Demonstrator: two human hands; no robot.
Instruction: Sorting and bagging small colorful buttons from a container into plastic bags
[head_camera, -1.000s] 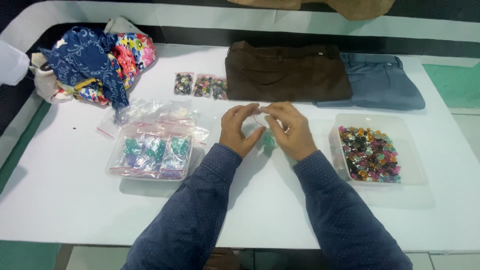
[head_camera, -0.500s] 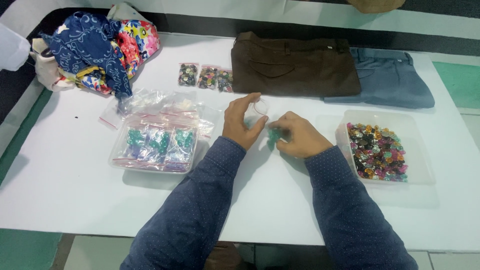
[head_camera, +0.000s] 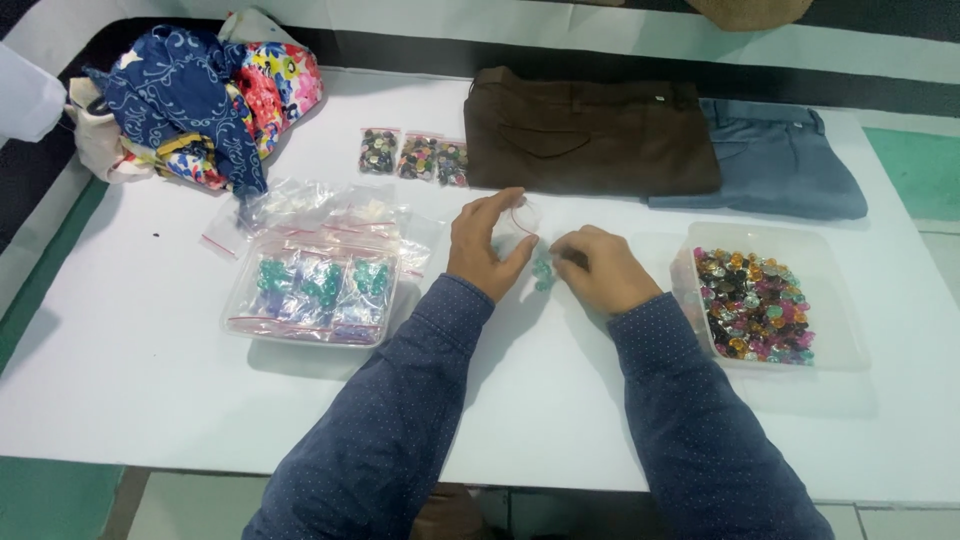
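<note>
Left hand (head_camera: 487, 246) pinches a small clear zip bag (head_camera: 522, 216) mouth open, fingers curled round it. Small teal gems (head_camera: 542, 272) sit between both hands, partly hidden. Right hand (head_camera: 603, 268) is bunched over them, grip unclear; clear plastic tub of mixed gems (head_camera: 762, 300) sits right

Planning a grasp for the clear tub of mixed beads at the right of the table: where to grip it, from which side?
Take the clear tub by its two long side walls just under the rim, coming from above. It sits flat and open-topped, heaped with beads, so it should stay level. The near and right sides look free; the right hand lies to its left and folded blue trousers lie just behind.
</note>
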